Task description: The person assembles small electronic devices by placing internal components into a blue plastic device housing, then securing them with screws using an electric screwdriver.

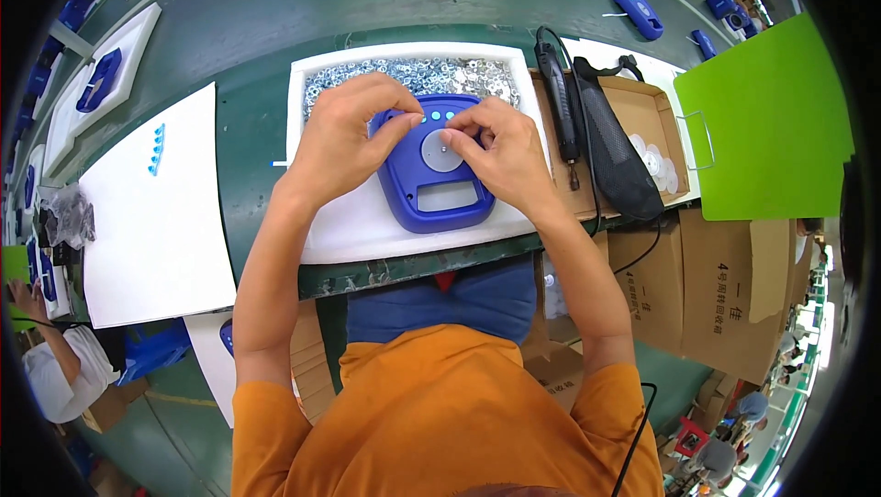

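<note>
A blue plastic housing (447,219) lies on the white foam tray, with a rectangular window at its near end. A round grey-white disc (439,154) sits in its middle, and small light-green round buttons (436,116) line its far part. At the left end of that row, my left hand (353,130) has thumb and forefinger pinched together. My right hand (505,153) is closed too, its fingertips over the right end of the row and its thumb at the disc's edge. Whatever either pinch holds is too small or hidden to name.
Behind the housing, the white foam tray (321,238) holds many small blue and clear parts. To the right are a corded electric screwdriver (562,98), a black mesh pouch (617,144) and a cardboard box (681,134) with clear discs. A white board (165,231) with a blue strip lies left.
</note>
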